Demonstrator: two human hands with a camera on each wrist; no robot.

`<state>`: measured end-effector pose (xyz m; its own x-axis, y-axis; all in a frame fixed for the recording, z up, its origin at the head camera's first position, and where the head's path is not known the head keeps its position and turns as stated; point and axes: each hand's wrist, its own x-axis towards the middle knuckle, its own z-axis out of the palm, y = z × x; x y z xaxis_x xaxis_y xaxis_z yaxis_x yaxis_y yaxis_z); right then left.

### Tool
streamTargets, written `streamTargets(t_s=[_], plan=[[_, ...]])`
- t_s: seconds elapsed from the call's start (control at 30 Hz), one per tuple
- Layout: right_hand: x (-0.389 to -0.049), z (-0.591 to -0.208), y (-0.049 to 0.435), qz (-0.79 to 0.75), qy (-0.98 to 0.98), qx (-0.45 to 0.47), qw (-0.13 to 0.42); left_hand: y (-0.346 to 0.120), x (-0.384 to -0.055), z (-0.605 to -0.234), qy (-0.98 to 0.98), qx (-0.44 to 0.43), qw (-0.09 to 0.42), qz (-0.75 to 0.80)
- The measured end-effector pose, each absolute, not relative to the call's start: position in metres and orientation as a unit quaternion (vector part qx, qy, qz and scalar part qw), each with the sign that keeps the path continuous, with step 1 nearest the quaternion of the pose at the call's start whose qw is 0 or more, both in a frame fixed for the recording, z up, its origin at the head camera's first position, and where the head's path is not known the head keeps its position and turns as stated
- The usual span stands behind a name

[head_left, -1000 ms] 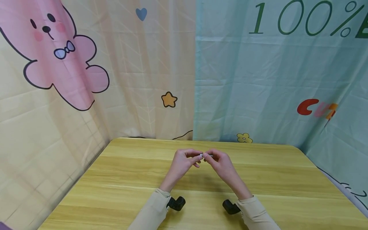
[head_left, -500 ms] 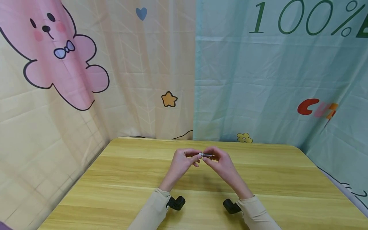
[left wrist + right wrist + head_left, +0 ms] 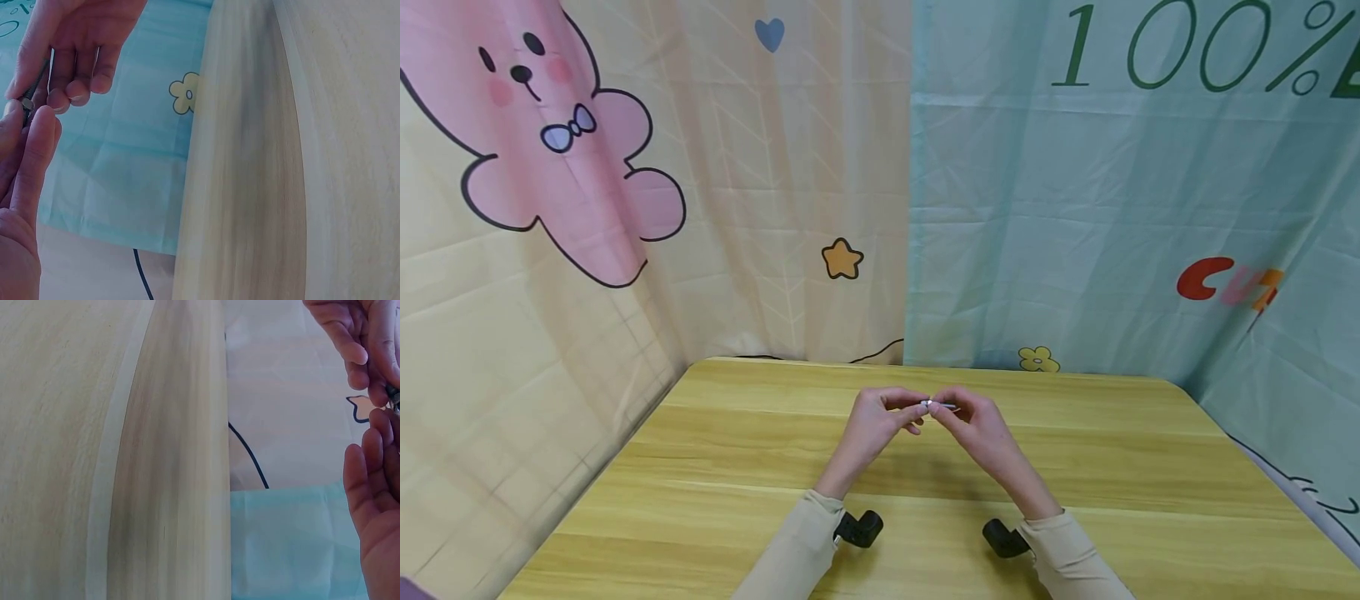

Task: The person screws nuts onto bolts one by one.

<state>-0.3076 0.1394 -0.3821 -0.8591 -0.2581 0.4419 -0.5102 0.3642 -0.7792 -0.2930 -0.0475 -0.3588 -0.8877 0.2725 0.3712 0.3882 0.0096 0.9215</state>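
Note:
Both hands meet above the far middle of the table in the head view. Thumb and fingertips of my left hand [image 3: 878, 418] pinch the left end of a small silvery metal rod [image 3: 950, 407]. My right hand [image 3: 976, 423] pinches the same piece just beside them, fingertips almost touching the left ones. A rounded metal end [image 3: 27, 104] shows between the fingers in the left wrist view, while the right wrist view catches only a dark bit of metal [image 3: 393, 392] at its edge. Fingers cover most of the piece, so its exact kind cannot be told.
A light wood-grain table [image 3: 737, 483] lies under the hands. Printed curtains [image 3: 1037, 208] hang behind it and along both sides. Each sleeved wrist carries a black camera, the left one [image 3: 860, 530] and the right one [image 3: 1004, 539].
Half a second ago the right fingers were lifted apart and more of the rod showed; now they have closed on it again. The left hand has kept its place.

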Motion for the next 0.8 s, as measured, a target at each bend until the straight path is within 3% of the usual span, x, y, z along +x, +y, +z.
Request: streamTargets(t_s=[0.23, 0.53, 0.8], plan=[[-0.308, -0.383, 0.141, 0.52, -0.822, 0.196, 0.122, -0.046, -0.293, -0.36, -0.712, -0.221, 0.047, -0.664], [-0.311, -0.383, 0.142, 0.529, -0.788, 0.279, 0.149, -0.046, -0.317, -0.382, -0.706, -0.218, 0.051, -0.672], [-0.31, -0.383, 0.14, 0.522, -0.799, 0.262, 0.142, -0.046, -0.3, -0.366, -0.703, -0.232, 0.045, -0.671]])
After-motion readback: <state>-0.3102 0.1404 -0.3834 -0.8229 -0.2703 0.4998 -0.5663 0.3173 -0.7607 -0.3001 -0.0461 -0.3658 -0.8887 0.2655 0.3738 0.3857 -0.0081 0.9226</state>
